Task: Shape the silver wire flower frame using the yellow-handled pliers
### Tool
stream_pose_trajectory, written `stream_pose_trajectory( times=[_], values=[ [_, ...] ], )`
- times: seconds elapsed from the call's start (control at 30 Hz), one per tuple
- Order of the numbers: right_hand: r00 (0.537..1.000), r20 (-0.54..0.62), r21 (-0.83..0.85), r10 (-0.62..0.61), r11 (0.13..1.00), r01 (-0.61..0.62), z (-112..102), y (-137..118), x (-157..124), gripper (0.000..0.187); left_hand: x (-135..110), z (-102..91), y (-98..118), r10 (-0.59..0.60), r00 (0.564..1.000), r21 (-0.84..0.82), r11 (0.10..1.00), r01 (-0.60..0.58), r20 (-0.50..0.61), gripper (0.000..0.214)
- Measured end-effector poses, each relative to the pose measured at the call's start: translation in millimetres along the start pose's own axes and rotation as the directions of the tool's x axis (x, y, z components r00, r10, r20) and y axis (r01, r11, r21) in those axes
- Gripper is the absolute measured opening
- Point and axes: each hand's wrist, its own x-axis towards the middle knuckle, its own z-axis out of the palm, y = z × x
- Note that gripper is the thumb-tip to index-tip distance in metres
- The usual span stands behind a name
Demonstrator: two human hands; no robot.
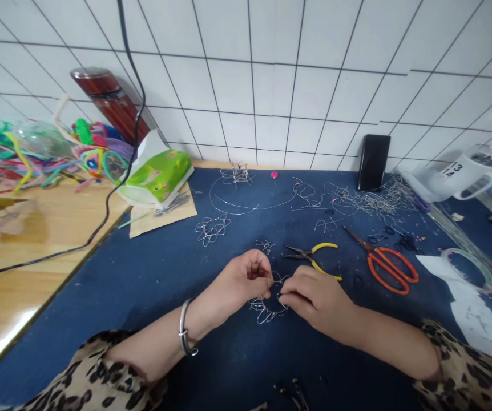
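Both hands pinch a ring of bent silver wire loops (pixel 265 315) low over the dark blue mat. My left hand (pixel 248 277), with a silver bangle at its wrist, is closed on the ring's upper left side. Thumb and fingertips of my right hand (pixel 317 297) are closed on its right side. The fingers partly cover the wire. Pliers with yellow handles (pixel 312 255) lie just beyond my right hand, and scissors with orange handles (pixel 387 265) farther right. A similar wire flower shape (pixel 213 229) rests to the upper left.
Loose wire pieces (pixel 370 200) are heaped at the back right, near a leaning phone (pixel 373 162) and a white mug (pixel 464 174). A green tissue pack (pixel 158 177) and a red thermos (pixel 109 103) stand at the left. A black cable (pixel 109 205) crosses there.
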Motion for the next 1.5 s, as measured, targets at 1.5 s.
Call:
stream_pose_trajectory(
  times=[1.5],
  values=[
    [0.931, -0.057, 0.390, 0.361, 0.866, -0.312, -11, 5, 8, 0.013, -4, -1.0, 6, 0.049, 0.999, -0.109, 0.993, -0.051, -0.022, 0.015]
  ],
)
